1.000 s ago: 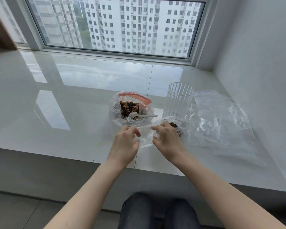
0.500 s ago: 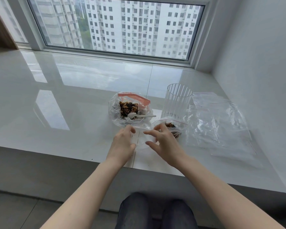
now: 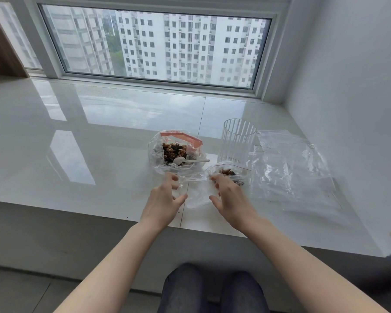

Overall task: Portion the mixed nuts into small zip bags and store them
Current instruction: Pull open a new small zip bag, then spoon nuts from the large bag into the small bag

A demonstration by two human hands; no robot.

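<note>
Head camera view, looking down at a glossy white worktop (image 3: 99, 154) below a window. A large zip bag (image 3: 175, 150) with an orange-red seal strip stands open near the middle, and mixed nuts (image 3: 174, 149) can be seen inside it, with a white plastic spoon (image 3: 185, 161) laid across its mouth. Just to its right, a small zip bag (image 3: 229, 175) already holding a few nuts lies in front of a ribbed clear glass (image 3: 237, 141). A pile of empty clear bags (image 3: 289, 170) is spread further right.

Nearest the viewer, an empty small bag (image 3: 198, 193) lies flat between the two hands. The left hand (image 3: 165, 197) is seen with fingers loosely curled at the bag's left edge; the right hand (image 3: 230, 197) is spread at its right edge. Whether either hand is actually pinching the film cannot be told.

The task is judged to be at an early stage: one portion appears bagged, a second bag is being readied, much of the mix remains, and nothing has been stored.
</note>
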